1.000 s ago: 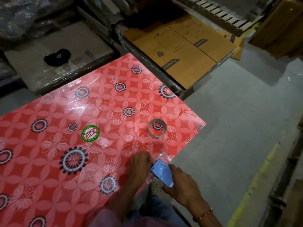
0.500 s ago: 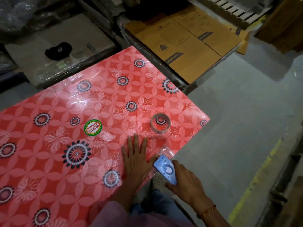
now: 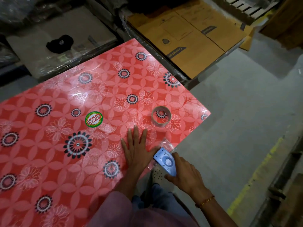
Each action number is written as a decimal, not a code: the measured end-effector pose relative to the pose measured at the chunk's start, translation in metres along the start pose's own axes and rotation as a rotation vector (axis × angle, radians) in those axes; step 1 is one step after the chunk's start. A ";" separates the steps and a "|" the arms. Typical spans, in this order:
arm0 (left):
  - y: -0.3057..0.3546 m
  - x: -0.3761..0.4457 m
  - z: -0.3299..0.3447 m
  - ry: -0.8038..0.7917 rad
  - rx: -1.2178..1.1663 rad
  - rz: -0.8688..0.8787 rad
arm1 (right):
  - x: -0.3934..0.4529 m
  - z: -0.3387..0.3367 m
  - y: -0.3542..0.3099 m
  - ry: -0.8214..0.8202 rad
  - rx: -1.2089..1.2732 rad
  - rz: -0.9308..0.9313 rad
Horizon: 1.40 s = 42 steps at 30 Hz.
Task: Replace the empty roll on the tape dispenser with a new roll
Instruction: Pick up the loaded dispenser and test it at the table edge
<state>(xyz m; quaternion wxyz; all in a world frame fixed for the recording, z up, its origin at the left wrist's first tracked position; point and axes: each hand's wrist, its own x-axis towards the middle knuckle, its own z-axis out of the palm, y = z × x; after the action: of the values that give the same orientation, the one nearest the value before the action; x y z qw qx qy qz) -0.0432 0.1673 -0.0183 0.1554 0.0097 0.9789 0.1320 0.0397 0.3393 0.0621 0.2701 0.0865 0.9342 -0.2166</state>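
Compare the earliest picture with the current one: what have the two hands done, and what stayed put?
The left hand let go of the blue tape dispenser and now lies flat, fingers spread, on the red table. The right hand still holds the dispenser at the table's edge. The tape roll has not moved.

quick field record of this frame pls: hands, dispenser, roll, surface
left hand: flat on the table, fingers straight and spread, holds nothing
right hand: grips the blue tape dispenser at the table's near edge
tape roll: lies flat on the table, beyond both hands, untouched
clear plastic wrapper: under the dispenser
table: red floral top, round Patelsa sticker
roll on dispenser: cannot tell
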 end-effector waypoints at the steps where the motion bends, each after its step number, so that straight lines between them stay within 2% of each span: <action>1: 0.001 0.000 -0.001 -0.010 0.000 -0.001 | 0.000 0.000 0.001 -0.003 0.000 0.003; 14: 0.002 0.001 -0.001 -0.062 0.011 0.003 | -0.011 -0.003 0.017 -0.046 0.062 0.025; 42: -0.001 0.002 0.003 -0.032 0.049 0.031 | -0.023 0.005 0.032 -0.060 0.121 0.066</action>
<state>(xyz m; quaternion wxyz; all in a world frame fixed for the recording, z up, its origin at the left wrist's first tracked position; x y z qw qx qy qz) -0.0436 0.1669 -0.0222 0.1686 0.0308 0.9790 0.1104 0.0698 0.3644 0.0596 0.2994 0.1269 0.9074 -0.2663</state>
